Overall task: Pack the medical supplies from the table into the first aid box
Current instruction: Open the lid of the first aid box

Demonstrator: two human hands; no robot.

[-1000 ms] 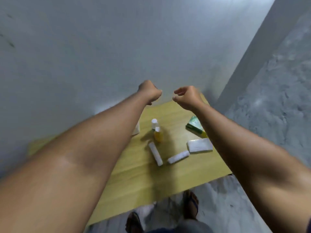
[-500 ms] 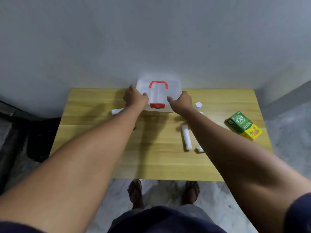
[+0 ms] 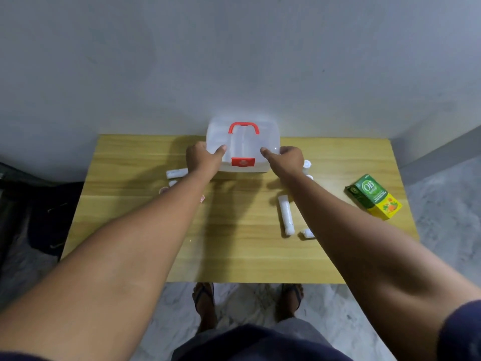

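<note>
Lying loose on the near counter (image 3: 234,251) are a gauze roll (image 3: 285,214) and green carton (image 3: 372,196)—beyond, both hands, raised a second ago, now clasp the shut first aid box (image 3: 243,147)—left grip (image 3: 201,160) and right grip (image 3: 287,159) pressed against its sides—so packing can begin.

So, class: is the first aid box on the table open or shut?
Shut. The lid of the first aid box sits flat on top, its red latch down at the front, left hand and right hand gripping its sides.
</note>
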